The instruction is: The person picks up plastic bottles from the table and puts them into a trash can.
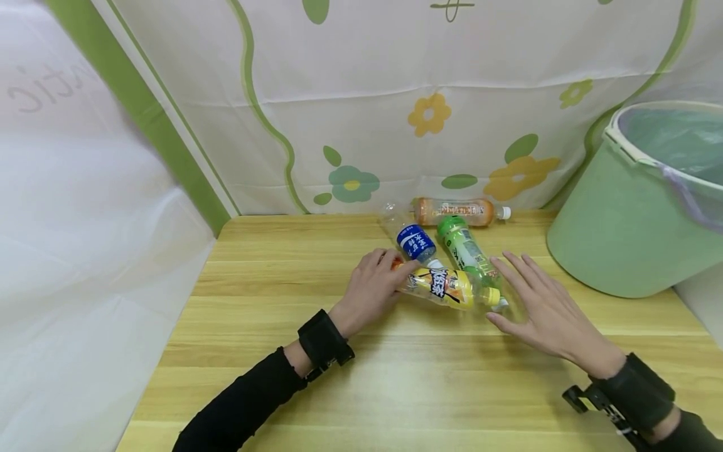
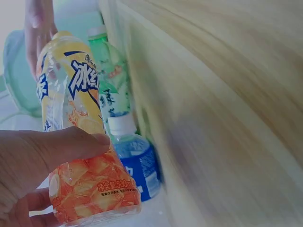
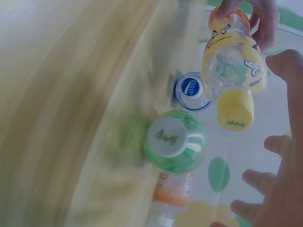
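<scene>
My left hand (image 1: 373,285) grips a yellow-and-orange labelled plastic drink bottle (image 1: 443,287) near its base, thumb across the label in the left wrist view. The bottle's yellow cap (image 3: 235,109) points right, toward my right hand (image 1: 545,307). That hand is spread, fingers apart and holding nothing, just right of the cap. Behind the held bottle lie a clear bottle with a blue label (image 1: 416,242) and a green bottle (image 1: 464,248) with a white cap (image 3: 167,137). An orange-labelled bottle (image 1: 460,211) lies farthest back, along the curtain.
A pale green bin (image 1: 627,220) with a clear liner stands at the right of the wooden table (image 1: 271,301). A white curtain with printed flowers (image 1: 350,125) hangs along the table's back edge. White sheeting (image 1: 85,251) borders the left side.
</scene>
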Tool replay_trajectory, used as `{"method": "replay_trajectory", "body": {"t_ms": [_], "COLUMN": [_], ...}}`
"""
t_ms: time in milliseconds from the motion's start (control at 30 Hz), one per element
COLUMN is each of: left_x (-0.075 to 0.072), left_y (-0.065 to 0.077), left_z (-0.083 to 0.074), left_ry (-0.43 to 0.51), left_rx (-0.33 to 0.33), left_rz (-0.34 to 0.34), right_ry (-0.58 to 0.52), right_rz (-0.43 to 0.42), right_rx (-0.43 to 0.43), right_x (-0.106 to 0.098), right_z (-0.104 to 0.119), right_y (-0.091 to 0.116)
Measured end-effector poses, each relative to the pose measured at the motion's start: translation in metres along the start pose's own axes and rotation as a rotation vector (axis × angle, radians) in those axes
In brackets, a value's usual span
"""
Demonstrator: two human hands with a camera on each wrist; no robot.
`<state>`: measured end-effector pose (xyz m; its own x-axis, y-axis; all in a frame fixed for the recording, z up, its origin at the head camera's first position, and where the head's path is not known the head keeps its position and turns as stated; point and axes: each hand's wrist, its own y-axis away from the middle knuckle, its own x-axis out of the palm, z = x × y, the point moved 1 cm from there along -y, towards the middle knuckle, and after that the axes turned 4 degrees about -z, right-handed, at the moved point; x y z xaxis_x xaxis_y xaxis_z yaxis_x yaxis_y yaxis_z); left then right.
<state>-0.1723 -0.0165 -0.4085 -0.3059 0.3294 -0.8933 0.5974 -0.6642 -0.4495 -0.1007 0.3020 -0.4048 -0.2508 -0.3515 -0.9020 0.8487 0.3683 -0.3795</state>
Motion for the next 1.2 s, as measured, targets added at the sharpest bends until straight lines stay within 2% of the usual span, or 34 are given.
{"method": "replay_trajectory", "body": {"t_ms": [200, 700, 867, 1200], "left_x": [-0.003, -0.004, -0.002, -0.004], "left_y": [-0.002, -0.011, -0.014, -0.016], "left_z": [-0.009, -0.036, -0.046, -0.059], "left_ry": [-0.005, -0.078, -0.093, -0.052], "left_rx": [0.034, 0.083, 0.107, 0.159], "left_rz": [-0.043, -0.022, -0.038, -0.026], "right_ry": [0.002, 0.010, 0.013, -0.008], "right_rz": [-0.017, -0.047, -0.071, -0.064], "right_rx": [-0.021, -0.096, -0.129, -0.159], "right_x": [-0.003, -0.005, -0.004, 0.000], "right_z": [0.004, 0.016, 0.019, 0.022], "right_y": [-0.002, -0.006, -0.008, -0.005]}}
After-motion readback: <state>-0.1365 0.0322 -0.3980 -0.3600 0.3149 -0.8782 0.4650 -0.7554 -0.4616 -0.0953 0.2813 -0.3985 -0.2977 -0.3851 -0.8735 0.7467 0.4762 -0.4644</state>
